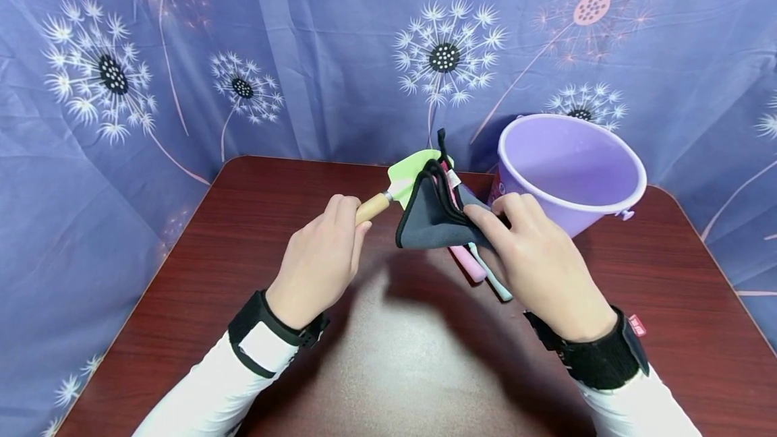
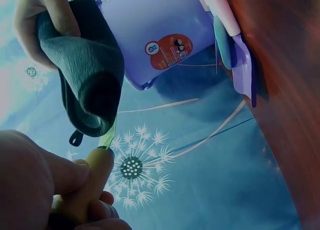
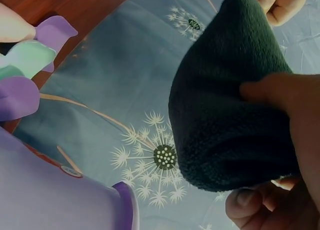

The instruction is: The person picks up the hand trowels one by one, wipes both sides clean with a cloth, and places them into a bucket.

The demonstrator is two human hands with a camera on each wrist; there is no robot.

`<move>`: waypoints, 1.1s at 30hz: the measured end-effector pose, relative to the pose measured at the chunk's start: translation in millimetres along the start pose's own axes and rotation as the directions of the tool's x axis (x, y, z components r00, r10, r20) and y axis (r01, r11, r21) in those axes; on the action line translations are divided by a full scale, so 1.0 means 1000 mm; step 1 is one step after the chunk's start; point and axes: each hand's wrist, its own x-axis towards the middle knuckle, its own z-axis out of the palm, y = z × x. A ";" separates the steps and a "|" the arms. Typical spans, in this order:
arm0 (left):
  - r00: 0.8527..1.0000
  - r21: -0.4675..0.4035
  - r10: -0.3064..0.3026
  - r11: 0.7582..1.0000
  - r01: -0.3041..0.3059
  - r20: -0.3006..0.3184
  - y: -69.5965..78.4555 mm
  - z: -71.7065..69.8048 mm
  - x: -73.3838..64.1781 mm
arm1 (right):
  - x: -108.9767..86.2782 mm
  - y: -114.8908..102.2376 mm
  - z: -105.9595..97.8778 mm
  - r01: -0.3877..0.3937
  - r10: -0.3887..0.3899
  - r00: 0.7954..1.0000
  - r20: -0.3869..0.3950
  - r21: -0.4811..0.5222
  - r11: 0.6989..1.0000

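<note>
My left hand [image 1: 318, 261] grips the wooden handle [image 1: 373, 208] of a small garden trowel with a light green blade [image 1: 408, 168]. A dark grey cloth [image 1: 427, 221] with black edging and a hanging loop is bunched in my right hand [image 1: 537, 261], thumb on one side and fingers on the other. In the head view the cloth overlaps part of the blade. From the left wrist, only a sliver of green blade [image 2: 107, 137] shows below the cloth [image 2: 92, 60]; the rest is hidden behind it.
A purple bucket [image 1: 636, 184] stands at the back right of the dark red wooden table [image 1: 267, 201]. Beside it lie hand tools with a pink handle [image 1: 469, 266] and a mint handle [image 1: 496, 283]; purple [image 3: 56, 31] and mint blades [image 3: 37, 58] show. A dandelion-print curtain [image 1: 340, 59] hangs behind.
</note>
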 end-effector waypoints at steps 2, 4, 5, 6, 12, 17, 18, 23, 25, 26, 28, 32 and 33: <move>1.000 -0.007 -0.019 1.000 0.019 0.005 -0.002 0.001 0.000 | 0.001 -0.002 -0.001 0.012 -0.012 1.000 0.016 0.004 1.000; 0.999 -0.020 -0.043 0.999 0.043 0.012 -0.004 0.003 0.000 | 0.001 -0.003 -0.001 0.029 -0.029 0.999 0.027 0.008 1.000; 0.998 -0.031 -0.056 0.998 0.056 0.017 -0.005 0.003 0.000 | 0.002 -0.003 -0.002 0.037 -0.037 0.999 0.032 0.010 0.999; 0.997 -0.043 -0.068 0.997 0.068 0.024 -0.005 0.003 0.000 | 0.001 -0.002 -0.001 0.044 -0.044 0.998 0.039 0.011 0.999; 0.976 -0.182 -0.184 0.962 0.203 0.118 -0.011 0.002 0.002 | -0.003 0.003 0.000 0.058 -0.059 0.991 0.121 0.017 0.998; 0.928 -0.387 -0.237 0.857 0.339 0.287 -0.018 -0.001 0.006 | -0.005 0.005 -0.003 0.050 -0.052 0.985 0.166 0.018 0.999; 0.916 -0.422 -0.243 0.829 0.367 0.319 -0.019 -0.002 0.007 | -0.004 0.005 -0.004 0.050 -0.053 0.986 0.159 0.024 0.998; 0.849 -0.582 -0.247 0.637 0.506 0.467 -0.023 -0.003 0.009 | 0.000 0.003 -0.010 0.065 -0.069 0.995 0.067 0.057 0.996; 0.822 -0.642 -0.227 0.530 0.554 0.522 -0.024 -0.003 0.009 | 0.002 0.001 -0.011 0.075 -0.076 0.997 0.020 0.060 0.995; 0.810 -0.662 -0.213 0.482 0.573 0.546 -0.024 -0.004 0.009 | 0.003 0.001 -0.012 0.077 -0.077 0.997 -0.003 0.061 0.995; 0.791 -0.684 -0.179 0.415 0.600 0.585 -0.023 -0.005 0.008 | 0.005 0.000 -0.013 0.079 -0.077 0.996 -0.044 0.054 0.995; 0.753 -0.692 -0.107 0.329 0.643 0.649 -0.023 -0.007 0.008 | 0.006 0.000 -0.013 0.069 -0.064 0.991 -0.115 0.039 0.997; 0.747 -0.691 -0.091 0.320 0.648 0.659 -0.022 -0.008 0.008 | 0.005 0.000 -0.013 0.064 -0.059 0.990 -0.128 0.034 0.997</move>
